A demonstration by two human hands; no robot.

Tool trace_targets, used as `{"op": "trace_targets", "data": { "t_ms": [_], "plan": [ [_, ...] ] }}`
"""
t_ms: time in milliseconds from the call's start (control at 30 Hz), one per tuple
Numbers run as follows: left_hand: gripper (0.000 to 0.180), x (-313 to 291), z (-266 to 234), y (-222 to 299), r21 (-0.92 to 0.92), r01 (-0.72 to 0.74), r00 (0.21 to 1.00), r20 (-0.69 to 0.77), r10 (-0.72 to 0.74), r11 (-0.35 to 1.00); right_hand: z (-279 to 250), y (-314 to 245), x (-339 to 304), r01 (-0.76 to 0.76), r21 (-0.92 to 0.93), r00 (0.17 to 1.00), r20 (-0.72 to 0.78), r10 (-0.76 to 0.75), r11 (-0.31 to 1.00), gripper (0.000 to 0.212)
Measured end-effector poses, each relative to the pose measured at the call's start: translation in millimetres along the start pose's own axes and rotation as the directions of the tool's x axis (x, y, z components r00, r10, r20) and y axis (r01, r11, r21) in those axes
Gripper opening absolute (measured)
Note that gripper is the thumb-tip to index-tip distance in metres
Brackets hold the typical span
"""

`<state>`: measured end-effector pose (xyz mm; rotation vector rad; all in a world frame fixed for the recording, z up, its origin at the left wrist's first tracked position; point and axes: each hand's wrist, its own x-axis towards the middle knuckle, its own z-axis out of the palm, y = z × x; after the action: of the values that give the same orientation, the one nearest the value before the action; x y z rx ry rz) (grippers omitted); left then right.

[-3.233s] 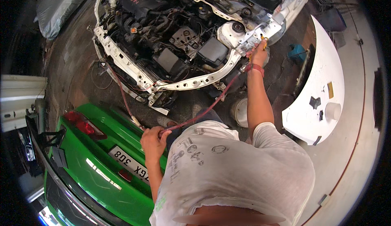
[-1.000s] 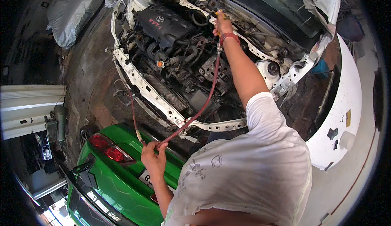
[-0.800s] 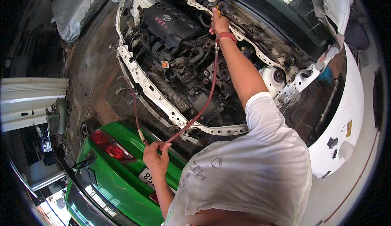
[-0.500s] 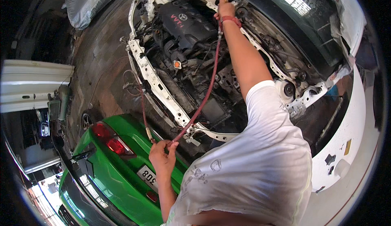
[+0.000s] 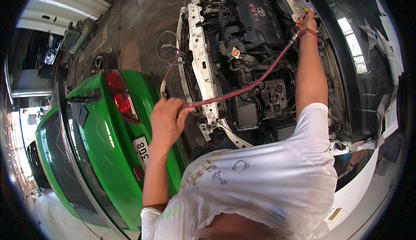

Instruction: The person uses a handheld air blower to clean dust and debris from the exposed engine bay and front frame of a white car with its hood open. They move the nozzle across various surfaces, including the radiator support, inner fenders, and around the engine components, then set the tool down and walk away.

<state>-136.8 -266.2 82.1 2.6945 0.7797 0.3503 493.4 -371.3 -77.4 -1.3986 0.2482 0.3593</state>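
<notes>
A red hose stretches in a shallow curve over the engine bay between my two hands. My left hand is closed around it, beside the front crossmember. Past that hand the hose drops toward the floor through a pale fitting. My right hand, raised at the far right edge of the bay, grips a small tool with a yellow part; most of it is hidden by the fingers. A metal fitting joins the hose just below this hand. Beneath lies a dark engine cover.
A white front crossmember borders the bay. The green car's rear stands close on my left. A coiled hose lies on the floor beyond. At the right is the windshield; a loose wheel sits at far left.
My view has turned to the right, so the engine bay looks more upright. My left hand has risen with the hose, which is now pulled flatter. My right hand still grips the tool.
</notes>
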Motion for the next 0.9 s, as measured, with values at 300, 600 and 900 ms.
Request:
{"op": "trace_targets", "data": {
  "t_ms": [300,600,900],
  "plan": [
    [0.024,49.4,-36.4,-90.3,0.059,-0.119,0.983,-0.133,0.126,0.991,-26.9,18.0,-46.7,0.072,0.238,0.99,-0.137,-0.04,0.969,0.065],
    [0.026,139.0,-76.9,-217.5,-0.014,-0.364,0.924,-0.131,0.359,0.931,-3.4,49.3,-213.0,0.151,-0.057,0.98,-0.126,-0.157,0.987,0.067],
    [0.023,165.7,-148.2,-289.4,-0.018,-0.465,0.856,-0.264,0.445,0.885,61.8,11.8,-319.6,0.395,0.08,0.828,-0.463,-0.317,0.915,0.067]
  ]
}}
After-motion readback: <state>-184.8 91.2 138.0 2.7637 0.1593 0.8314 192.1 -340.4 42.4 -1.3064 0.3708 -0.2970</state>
